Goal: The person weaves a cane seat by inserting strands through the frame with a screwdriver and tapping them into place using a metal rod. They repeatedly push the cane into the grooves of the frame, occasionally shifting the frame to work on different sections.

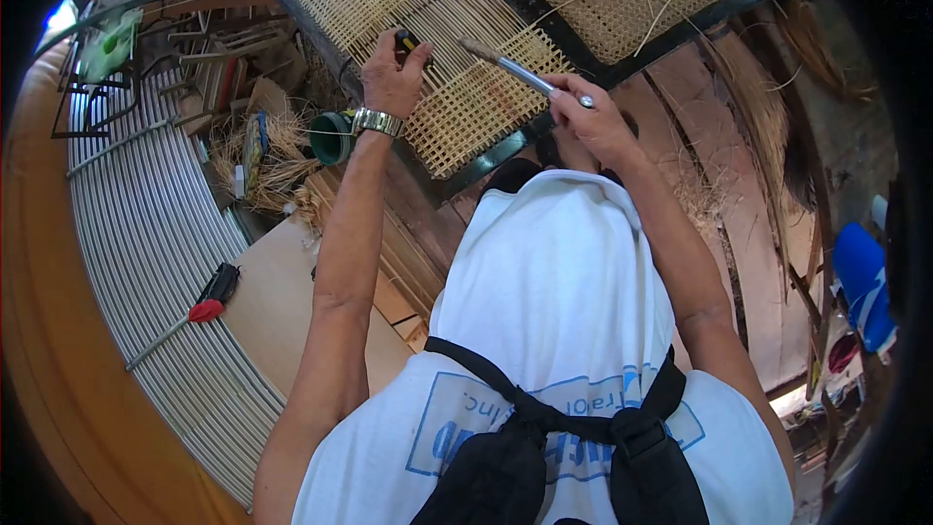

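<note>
- Across the middle of the cane panel, parallel strands are left exposed between two more closely woven stretches; the panel is bordered by a dark frame.
- Over the panel's left part, a black-and-yellow handle is gripped by the left hand, its grip closed narrowly around it; a metal-banded watch is worn at the wrist.
- At the panel's near right side, a silver-shafted tool is held in the grip of the right hand, its brownish tip pointed over the exposed strands; whether they are touched cannot be told.
- Right of the panel, a second cane panel is seen.
- Left of the panel, a green container is surrounded partly by loose fibres.
</note>
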Motion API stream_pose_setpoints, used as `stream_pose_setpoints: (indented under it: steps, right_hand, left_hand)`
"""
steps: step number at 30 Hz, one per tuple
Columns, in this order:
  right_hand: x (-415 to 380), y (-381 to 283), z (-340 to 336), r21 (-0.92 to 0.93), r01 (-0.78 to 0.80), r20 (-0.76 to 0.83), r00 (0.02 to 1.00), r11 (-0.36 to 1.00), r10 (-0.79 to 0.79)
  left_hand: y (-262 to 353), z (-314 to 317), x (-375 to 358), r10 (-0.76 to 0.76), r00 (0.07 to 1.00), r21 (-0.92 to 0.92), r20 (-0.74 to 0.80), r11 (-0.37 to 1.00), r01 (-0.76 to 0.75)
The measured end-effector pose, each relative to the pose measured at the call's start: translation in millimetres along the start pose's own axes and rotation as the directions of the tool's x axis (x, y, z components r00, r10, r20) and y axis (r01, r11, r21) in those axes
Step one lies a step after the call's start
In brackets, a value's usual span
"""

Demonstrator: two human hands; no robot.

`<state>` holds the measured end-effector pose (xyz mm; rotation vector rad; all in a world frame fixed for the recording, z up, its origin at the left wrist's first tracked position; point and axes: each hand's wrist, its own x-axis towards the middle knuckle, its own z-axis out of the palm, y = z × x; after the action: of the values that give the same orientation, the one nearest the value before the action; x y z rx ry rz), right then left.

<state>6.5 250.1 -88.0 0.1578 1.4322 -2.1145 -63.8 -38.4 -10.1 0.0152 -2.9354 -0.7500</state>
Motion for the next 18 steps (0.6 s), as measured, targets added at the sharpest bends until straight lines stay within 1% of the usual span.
stream_pose_setpoints:
  steps: [1, 2, 4, 5, 7, 8, 9, 11, 13, 15, 17, 18]
  right_hand:
    - [4.4, 3.5, 1.7, -0.029, 0.044, 0.005, 0.999, 0.999, -0.044]
    - [7.2, 6.0, -0.2, -0.028, 0.044, 0.003, 0.999, 0.999, -0.044]
    - [10.1, 3.7, -0.3, -0.075, 0.071, 0.210, 0.976, 0.995, -0.054]
    - [9.1, 1.9, -3.1, -0.075, 0.071, 0.210, 0.976, 0.995, -0.054]
    - [0.6, -11.6, -8.5, -0.053, 0.026, 0.079, 0.997, 0.998, -0.021]
    - [2.2, -8.1, -14.0, -0.043, 0.029, 0.056, 0.998, 0.999, -0.027]
    - [0.0, -7.6, -18.3, -0.044, 0.028, 0.055, 0.998, 0.999, -0.025]
    - [-4.4, -8.5, -23.3, 0.008, -0.023, 0.028, 0.999, 1.000, 0.023]
    - [-8.9, -12.3, -23.0, -0.007, -0.035, 0.035, 0.999, 0.999, 0.035]
    - [-9.1, -9.7, -22.6, -0.001, -0.057, 0.021, 0.998, 0.998, 0.057]
    - [-6.2, -5.5, -21.6, 0.000, -0.042, 0.008, 0.999, 0.999, 0.042]
    - [-4.5, -3.7, -21.2, 0.000, -0.026, -0.003, 1.000, 1.000, 0.026]
  left_hand:
    - [2.0, 0.4, 0.1, -0.009, 0.999, 0.008, 0.033, 1.000, 0.008]
    - [2.1, 0.8, 0.1, -0.007, 0.999, 0.007, 0.034, 1.000, 0.007]
    - [0.5, -0.8, 1.2, 0.005, 0.999, 0.007, 0.038, 1.000, -0.005]
    - [-1.2, -1.6, 1.6, 0.006, 0.999, 0.008, 0.038, 1.000, -0.006]
    - [-2.1, -1.8, 0.1, 0.026, 0.999, -0.049, -0.035, 0.998, -0.028]
    - [-2.1, -1.4, -0.9, 0.024, 0.999, -0.051, -0.033, 0.998, -0.026]
    - [2.3, -3.1, -0.5, 0.015, 0.999, -0.057, -0.043, 0.998, -0.017]
    - [4.6, -3.7, -1.7, 0.002, 0.998, -0.060, -0.057, 0.998, -0.006]
    - [5.4, 1.8, -1.5, -0.029, 1.000, -0.044, -0.002, 0.999, 0.029]
    - [2.2, 7.8, 0.5, -0.011, 1.000, -0.064, 0.005, 0.998, 0.011]
    - [3.4, 9.6, 1.8, 0.010, 1.000, 0.010, 0.028, 1.000, -0.010]
    - [2.9, 11.6, 2.8, 0.010, 1.000, 0.009, 0.030, 1.000, -0.010]
